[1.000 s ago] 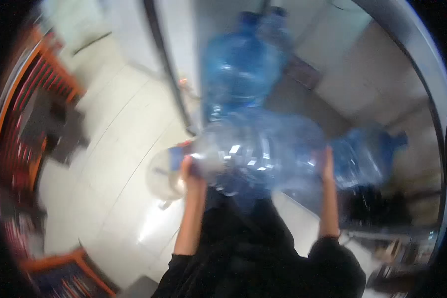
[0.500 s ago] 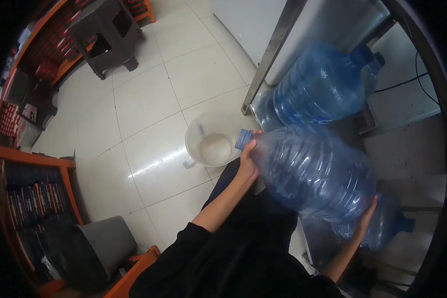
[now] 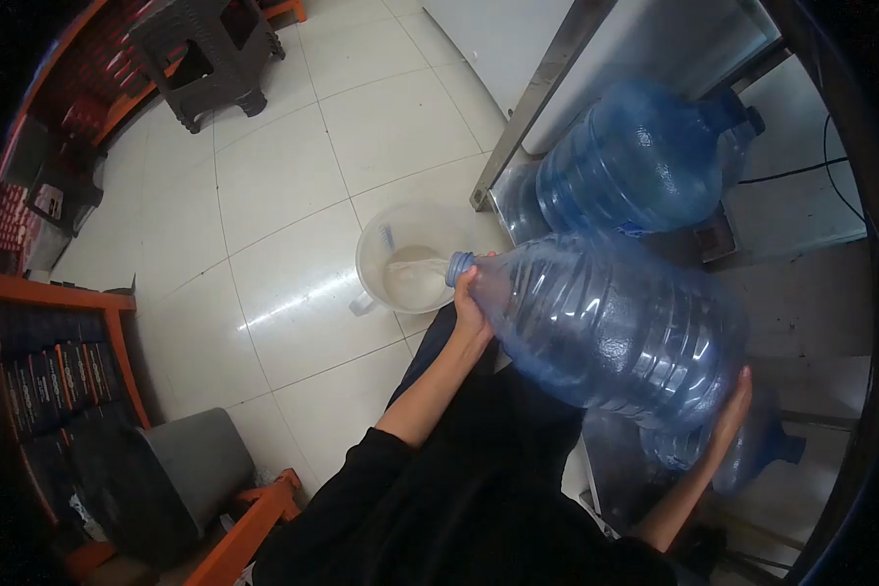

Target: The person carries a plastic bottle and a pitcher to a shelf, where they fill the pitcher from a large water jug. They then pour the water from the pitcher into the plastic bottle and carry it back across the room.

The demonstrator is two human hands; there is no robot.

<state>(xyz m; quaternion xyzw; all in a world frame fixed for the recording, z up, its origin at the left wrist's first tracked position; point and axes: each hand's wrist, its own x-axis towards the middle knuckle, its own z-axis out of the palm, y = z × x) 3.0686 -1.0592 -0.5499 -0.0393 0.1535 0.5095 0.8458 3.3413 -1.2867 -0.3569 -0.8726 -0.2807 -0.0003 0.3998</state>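
Observation:
A large clear-blue water jug (image 3: 615, 327) lies tilted across my lap, its mouth pointing left. Close to the neck, my left hand (image 3: 476, 303) is wrapped around it. My right hand (image 3: 734, 410) presses against the jug's base end, fingers along its side. Water streams from the mouth into a translucent plastic measuring jug (image 3: 369, 264) on the floor, which has a handle at its lower left and some liquid at the bottom.
Another blue water jug (image 3: 630, 161) stands at the upper right on a metal rack (image 3: 542, 103), and one more (image 3: 767, 444) lies at the lower right. A dark plastic stool (image 3: 205, 63) is at upper left. A grey bin (image 3: 200, 464) stands by orange shelving (image 3: 59, 293).
The water jug has shifted slightly left, its mouth now over the measuring jug, and water now flows out. Both hands keep their hold on it.

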